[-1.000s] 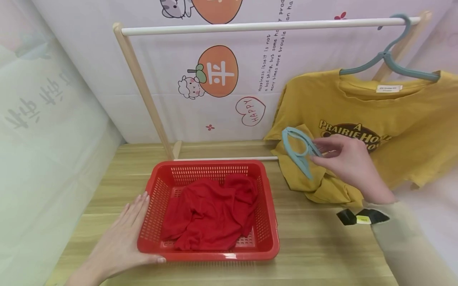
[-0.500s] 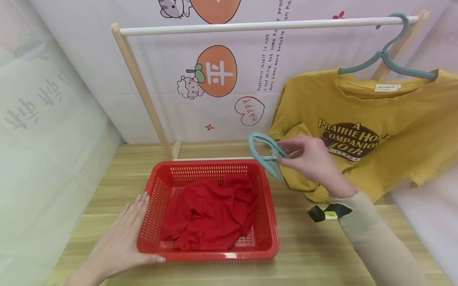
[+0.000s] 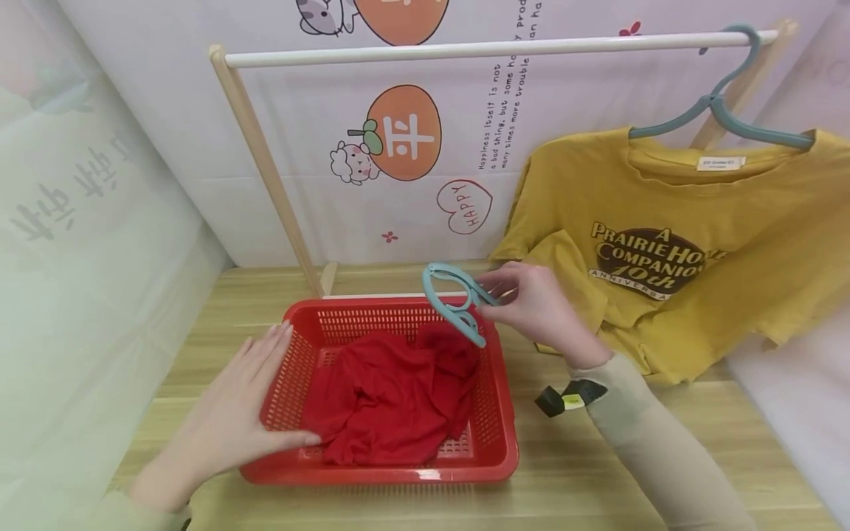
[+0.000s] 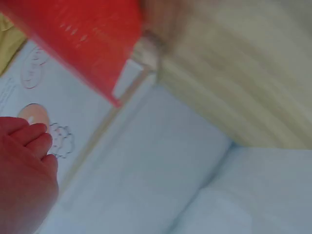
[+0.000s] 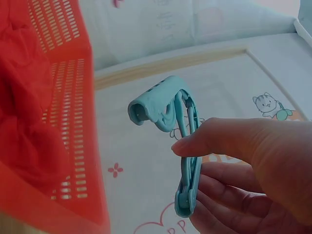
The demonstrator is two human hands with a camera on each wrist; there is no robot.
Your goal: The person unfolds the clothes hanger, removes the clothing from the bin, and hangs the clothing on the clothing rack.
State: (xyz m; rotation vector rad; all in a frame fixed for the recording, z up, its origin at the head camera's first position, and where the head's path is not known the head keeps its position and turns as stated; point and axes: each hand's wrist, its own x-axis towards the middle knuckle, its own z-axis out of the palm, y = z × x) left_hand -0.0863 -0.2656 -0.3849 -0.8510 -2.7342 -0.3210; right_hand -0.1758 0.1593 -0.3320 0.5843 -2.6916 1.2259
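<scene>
My right hand (image 3: 534,306) pinches a folded light-blue clothes hanger (image 3: 441,313) between thumb and fingers, over the far right corner of the red basket (image 3: 501,413). In the right wrist view, the thumb presses on one side of the folded hanger (image 5: 187,146). A crumpled red cloth (image 3: 398,398) lies in the basket. My left hand (image 3: 232,405) hovers over the basket's left edge, fingers straight and thumb spread, holding nothing. The left wrist view shows that hand (image 4: 27,170) apart from the basket (image 4: 92,44), whose wall is blurred.
A white rail (image 3: 412,51) on wooden posts (image 3: 265,169) stands behind the basket. At its right end a yellow T-shirt (image 3: 571,192) hangs on a blue-green hanger (image 3: 757,133), its lower part reaching the wood-grain table (image 3: 219,310). A printed sheet covers the back wall (image 3: 292,206).
My right hand has carried the folded hanger left, from in front of the T-shirt to over the basket. The left hand has lifted off the basket's left side and shifted slightly right.
</scene>
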